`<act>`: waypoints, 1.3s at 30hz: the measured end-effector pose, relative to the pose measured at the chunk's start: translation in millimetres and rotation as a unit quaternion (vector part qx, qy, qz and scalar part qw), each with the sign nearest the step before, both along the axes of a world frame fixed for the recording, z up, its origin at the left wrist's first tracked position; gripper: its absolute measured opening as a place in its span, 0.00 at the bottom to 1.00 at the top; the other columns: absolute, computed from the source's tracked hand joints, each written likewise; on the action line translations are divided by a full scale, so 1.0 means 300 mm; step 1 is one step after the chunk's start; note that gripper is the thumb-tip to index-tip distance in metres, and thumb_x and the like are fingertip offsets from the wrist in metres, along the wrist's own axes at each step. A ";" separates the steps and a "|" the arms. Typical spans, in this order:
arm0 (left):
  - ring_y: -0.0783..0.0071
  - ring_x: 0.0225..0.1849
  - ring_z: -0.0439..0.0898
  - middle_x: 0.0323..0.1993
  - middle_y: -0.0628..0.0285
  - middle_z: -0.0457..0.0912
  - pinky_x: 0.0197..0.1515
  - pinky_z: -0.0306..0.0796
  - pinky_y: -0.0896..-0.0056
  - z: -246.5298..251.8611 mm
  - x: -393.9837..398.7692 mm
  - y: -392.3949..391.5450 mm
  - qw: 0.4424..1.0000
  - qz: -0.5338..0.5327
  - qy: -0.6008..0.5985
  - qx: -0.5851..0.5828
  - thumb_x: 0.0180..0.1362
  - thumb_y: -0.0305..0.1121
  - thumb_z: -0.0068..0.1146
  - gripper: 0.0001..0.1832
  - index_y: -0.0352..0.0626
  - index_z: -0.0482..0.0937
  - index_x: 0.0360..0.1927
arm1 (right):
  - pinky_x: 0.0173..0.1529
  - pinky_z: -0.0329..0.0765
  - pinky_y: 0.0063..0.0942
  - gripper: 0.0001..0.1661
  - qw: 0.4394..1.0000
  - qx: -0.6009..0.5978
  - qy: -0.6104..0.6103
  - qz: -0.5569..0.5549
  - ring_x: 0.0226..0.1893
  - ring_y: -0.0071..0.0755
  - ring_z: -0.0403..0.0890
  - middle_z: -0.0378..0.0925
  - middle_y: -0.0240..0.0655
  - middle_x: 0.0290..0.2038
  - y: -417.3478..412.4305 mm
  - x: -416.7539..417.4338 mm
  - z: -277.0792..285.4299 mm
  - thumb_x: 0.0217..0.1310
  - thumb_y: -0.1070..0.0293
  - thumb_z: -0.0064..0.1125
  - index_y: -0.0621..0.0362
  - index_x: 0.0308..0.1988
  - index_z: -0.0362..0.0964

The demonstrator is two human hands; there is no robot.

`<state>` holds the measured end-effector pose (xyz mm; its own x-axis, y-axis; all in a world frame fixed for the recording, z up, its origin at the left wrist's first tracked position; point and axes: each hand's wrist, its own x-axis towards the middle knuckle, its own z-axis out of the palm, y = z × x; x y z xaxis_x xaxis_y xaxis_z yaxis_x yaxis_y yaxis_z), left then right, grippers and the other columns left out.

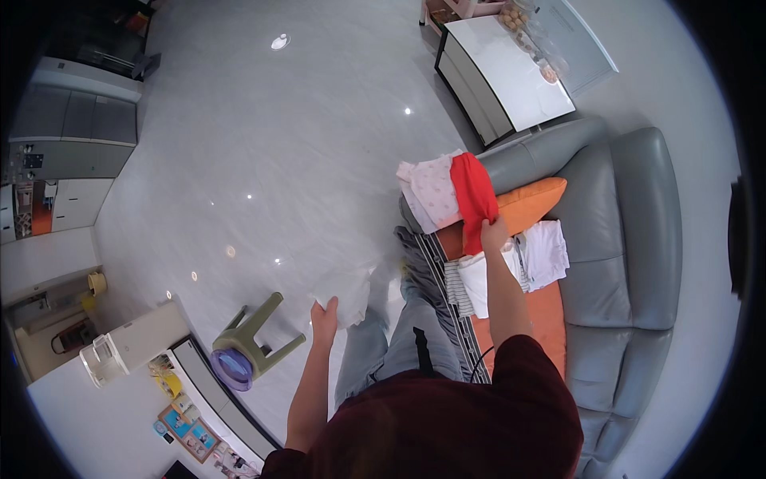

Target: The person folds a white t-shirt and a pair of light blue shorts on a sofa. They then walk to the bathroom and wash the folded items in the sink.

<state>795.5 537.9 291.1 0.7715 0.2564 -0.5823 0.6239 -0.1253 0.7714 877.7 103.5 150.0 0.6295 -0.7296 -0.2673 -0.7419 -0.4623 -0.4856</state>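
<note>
My left hand (324, 318) grips the edge of a thin whitish cloth or bag (347, 293), held out over the floor in front of my legs. My right hand (494, 232) is closed on the lower end of a red garment (474, 188). That garment lies against a pale pink patterned garment (432, 188) on the sofa's arm. An orange cushion (532, 200) is just beyond my right hand. Below it, white garments (479, 281) and a pale lilac-white folded garment (546, 251) lie on the sofa seat, beside a grey striped piece (458, 288).
A grey leather sofa (589, 287) runs along my right side, its seat under an orange cover (547, 326). A green plastic stool (257, 338) with a purple-blue basin stands at left. A white-topped cabinet (502, 66) holds jars beyond the sofa arm.
</note>
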 end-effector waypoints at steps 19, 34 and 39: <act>0.79 0.36 0.76 0.34 0.63 0.79 0.39 0.68 0.76 0.364 0.688 1.205 0.940 0.217 -0.178 -0.192 0.56 0.33 0.50 0.12 0.38 0.75 0.41 | 0.42 0.67 0.22 0.04 0.811 0.351 -0.423 0.203 0.33 0.22 0.66 0.67 0.31 0.31 1.775 0.853 0.833 0.51 0.77 0.44 0.63 0.32 0.62; 0.66 0.54 0.71 0.53 0.55 0.69 0.55 0.66 0.64 0.514 1.118 2.329 0.762 0.407 -0.317 -0.392 0.65 0.43 0.37 0.23 0.40 0.61 0.58 | 0.64 0.49 0.52 0.12 0.334 0.339 -0.287 0.831 0.62 0.53 0.56 0.61 0.48 0.58 3.521 1.256 0.952 0.40 0.72 0.57 0.59 0.24 0.60; 0.68 0.54 0.70 0.53 0.56 0.69 0.54 0.67 0.66 0.536 1.216 2.753 0.700 0.531 -0.335 -0.340 0.63 0.45 0.43 0.26 0.39 0.60 0.59 | 0.63 0.52 0.54 0.13 0.158 0.364 -0.274 0.876 0.59 0.47 0.62 0.67 0.44 0.52 4.035 1.413 1.042 0.40 0.71 0.59 0.58 0.24 0.61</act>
<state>1160.2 1363.7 451.9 0.5153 0.7316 -0.4463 -0.4442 0.6734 0.5910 1301.7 1314.1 462.6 -0.2320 0.7914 0.5655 0.4605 0.6015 -0.6528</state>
